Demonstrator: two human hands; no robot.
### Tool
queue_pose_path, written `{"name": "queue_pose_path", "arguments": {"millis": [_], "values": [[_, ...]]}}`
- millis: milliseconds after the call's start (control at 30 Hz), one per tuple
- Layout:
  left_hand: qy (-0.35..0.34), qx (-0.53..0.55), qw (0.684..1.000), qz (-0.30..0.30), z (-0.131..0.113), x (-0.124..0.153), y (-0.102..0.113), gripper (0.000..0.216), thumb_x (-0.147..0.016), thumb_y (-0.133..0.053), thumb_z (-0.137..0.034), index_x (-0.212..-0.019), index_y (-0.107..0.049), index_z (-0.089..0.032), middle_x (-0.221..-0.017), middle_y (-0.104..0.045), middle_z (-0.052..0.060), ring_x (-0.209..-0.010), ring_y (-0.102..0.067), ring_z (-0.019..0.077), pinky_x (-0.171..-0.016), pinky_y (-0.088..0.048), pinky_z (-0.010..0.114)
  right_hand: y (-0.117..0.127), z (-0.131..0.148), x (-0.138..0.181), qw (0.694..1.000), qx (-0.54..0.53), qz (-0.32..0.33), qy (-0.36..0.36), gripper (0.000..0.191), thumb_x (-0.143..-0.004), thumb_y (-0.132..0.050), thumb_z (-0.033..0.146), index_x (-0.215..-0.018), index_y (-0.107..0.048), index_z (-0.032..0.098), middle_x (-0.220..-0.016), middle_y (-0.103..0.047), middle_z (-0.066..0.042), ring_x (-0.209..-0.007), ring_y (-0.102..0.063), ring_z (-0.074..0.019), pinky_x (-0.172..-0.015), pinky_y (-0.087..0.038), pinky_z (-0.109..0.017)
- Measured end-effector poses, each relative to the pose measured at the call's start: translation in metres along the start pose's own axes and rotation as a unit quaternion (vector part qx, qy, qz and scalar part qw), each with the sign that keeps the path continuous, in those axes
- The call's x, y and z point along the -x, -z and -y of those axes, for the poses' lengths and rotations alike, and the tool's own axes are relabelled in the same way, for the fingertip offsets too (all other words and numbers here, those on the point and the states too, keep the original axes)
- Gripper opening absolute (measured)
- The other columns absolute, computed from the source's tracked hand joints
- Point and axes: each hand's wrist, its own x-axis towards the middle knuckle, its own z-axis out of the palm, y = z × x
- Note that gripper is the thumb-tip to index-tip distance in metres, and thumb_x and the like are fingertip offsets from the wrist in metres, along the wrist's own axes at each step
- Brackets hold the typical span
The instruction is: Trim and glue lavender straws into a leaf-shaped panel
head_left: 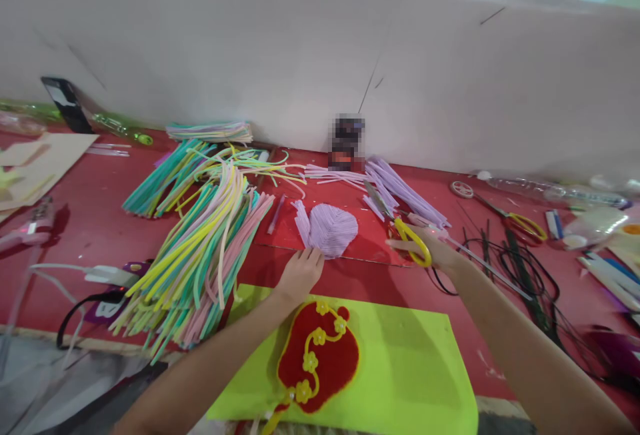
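Observation:
A purple leaf-like shape (334, 230) made of pipe cleaners lies on a red board (373, 248). Several short purple strips (302, 223) sit along its left side. My left hand (301, 274) rests palm down at the shape's lower left edge, fingers extended side by side with the tips touching it; the thumb is hidden. On the right, my right hand (429, 243) grips yellow-handled scissors (414, 240), their blades pointing up and left toward a bundle of purple pipe cleaners (407, 192). A pale pink tool, perhaps a glue gun (425, 223), lies beside this hand, partly covered.
Bundles of coloured pipe cleaners (200, 248) cover the left side. A lime-green sheet (410, 362) with a red, yellow-flowered piece (320, 362) lies in front. Other scissors (523, 225), black cables (540, 268) and plastic bottles (555, 190) are right; a phone (70, 105) leans far left.

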Motion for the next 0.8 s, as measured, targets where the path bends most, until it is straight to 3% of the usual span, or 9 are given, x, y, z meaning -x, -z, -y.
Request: {"name": "queue_pose_path", "arguments": {"millis": [133,233,367,467,600,800], "values": [[0.013,-0.014,1.0,0.002,-0.002,0.003,0.004,0.029,-0.086,-0.045,-0.004,-0.11,-0.059,-0.01,-0.102,-0.065,0.013,-0.098,-0.06,0.0241,-0.078,-0.05,0.034,-0.02,0.003,0.005,0.997,-0.071,0.008,0.015,0.041,-0.069,-0.071,0.05,-0.077,-0.041,0.024,-0.057,-0.038,0.007,-0.049,-0.034,-0.0095,-0.047,-0.03,-0.026],[0.022,0.002,1.0,-0.005,-0.001,0.007,0.004,0.031,-0.086,-0.043,-0.004,-0.111,-0.059,-0.012,-0.105,-0.065,0.013,-0.1,-0.061,0.024,-0.081,-0.051,0.035,-0.035,0.009,0.008,0.992,-0.109,0.056,-0.002,0.048,-0.073,-0.058,0.066,-0.068,-0.035,0.024,-0.052,-0.026,0.008,-0.045,-0.021,-0.0084,-0.043,-0.023,-0.026],[0.033,0.034,0.998,-0.028,0.006,0.016,-0.003,0.039,-0.083,-0.043,-0.001,-0.117,-0.057,-0.013,-0.111,-0.065,0.014,-0.104,-0.061,0.0234,-0.085,-0.053,0.035,-0.048,0.016,0.016,0.985,-0.106,0.133,0.001,0.055,-0.077,-0.04,0.078,-0.075,-0.042,0.023,-0.059,-0.035,0.006,-0.047,-0.025,-0.0091,-0.043,-0.027,-0.025],[0.048,0.054,0.996,-0.047,0.009,0.021,-0.011,0.043,-0.082,-0.042,0.001,-0.12,-0.055,-0.013,-0.113,-0.065,0.015,-0.102,-0.063,0.0224,-0.087,-0.054,0.034,-0.05,0.021,0.023,0.982,-0.04,0.182,-0.01,0.061,-0.081,-0.028,0.078,-0.078,-0.049,0.022,-0.058,-0.039,0.004,-0.048,-0.033,-0.0104,-0.045,-0.033,-0.025],[0.055,0.056,0.994,-0.08,0.009,0.023,-0.016,0.042,-0.082,-0.043,0.0,-0.12,-0.055,-0.012,-0.113,-0.066,0.015,-0.102,-0.064,0.0227,-0.087,-0.054,0.034,-0.048,0.035,0.028,0.967,0.095,0.234,-0.044,0.058,-0.081,-0.039,0.074,-0.072,-0.056,0.02,-0.053,-0.042,0.003,-0.046,-0.038,-0.0107,-0.045,-0.033,-0.025],[0.068,0.049,0.991,-0.109,0.009,0.025,-0.011,0.04,-0.085,-0.044,-0.003,-0.121,-0.056,-0.015,-0.111,-0.068,0.013,-0.1,-0.066,0.0223,-0.084,-0.055,0.034,-0.051,0.047,0.03,0.927,0.094,0.352,-0.094,0.059,-0.082,-0.039,0.071,-0.067,-0.057,0.017,-0.051,-0.044,0.002,-0.042,-0.04,-0.0102,-0.045,-0.036,-0.026]]}}
